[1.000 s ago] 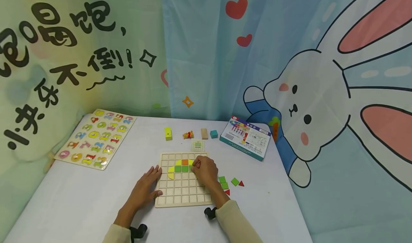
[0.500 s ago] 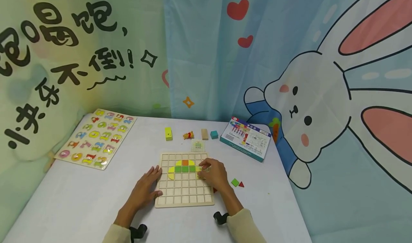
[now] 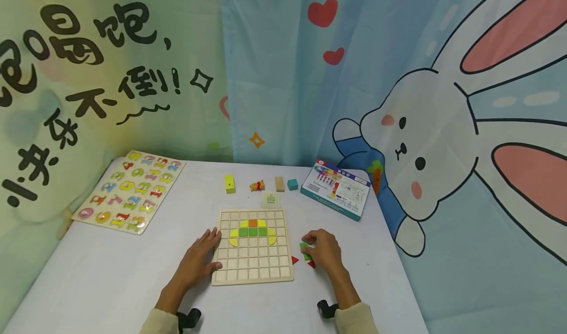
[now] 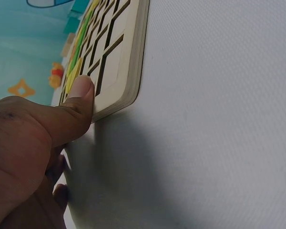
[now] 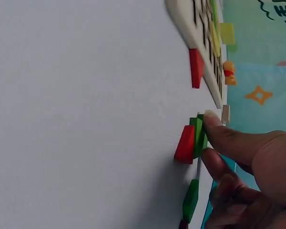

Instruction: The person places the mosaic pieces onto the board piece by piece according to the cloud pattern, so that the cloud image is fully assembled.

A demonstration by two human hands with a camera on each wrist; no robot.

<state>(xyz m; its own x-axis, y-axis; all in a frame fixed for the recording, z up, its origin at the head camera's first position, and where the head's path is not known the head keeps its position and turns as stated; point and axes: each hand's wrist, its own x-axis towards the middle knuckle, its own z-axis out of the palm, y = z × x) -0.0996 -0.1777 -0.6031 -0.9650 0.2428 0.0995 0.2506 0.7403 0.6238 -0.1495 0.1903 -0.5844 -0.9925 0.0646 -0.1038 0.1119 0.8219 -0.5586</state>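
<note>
Off the grid board now, her right hand (image 3: 325, 251) has come away from the coloured row it was touching a moment ago and sits on the table just to the board's right, fingers curled down onto a green square tile (image 3: 303, 246); the right wrist view shows thumb and fingertip (image 5: 210, 125) closing on that green piece, with a red triangle (image 5: 186, 144) pressed up against it. Another red triangle (image 3: 294, 260) lies alone between the hand and the board's edge, and a further green tile (image 5: 191, 200) lies close under the palm. Her left hand (image 3: 200, 256) has not budged: fingers spread flat on the table, thumb (image 4: 78, 95) resting on the near left corner of the wooden grid board (image 3: 252, 270). On that board a small figure of yellow, green and orange tiles (image 3: 253, 229) fills the upper middle cells. Farther back stand a yellow block (image 3: 229, 183), a small toy figure (image 3: 257, 185), a plain wooden block (image 3: 279, 183) and a teal cube (image 3: 292, 184). A printed box (image 3: 335, 190) lies to the right, a number puzzle board (image 3: 128, 191) far left.
</note>
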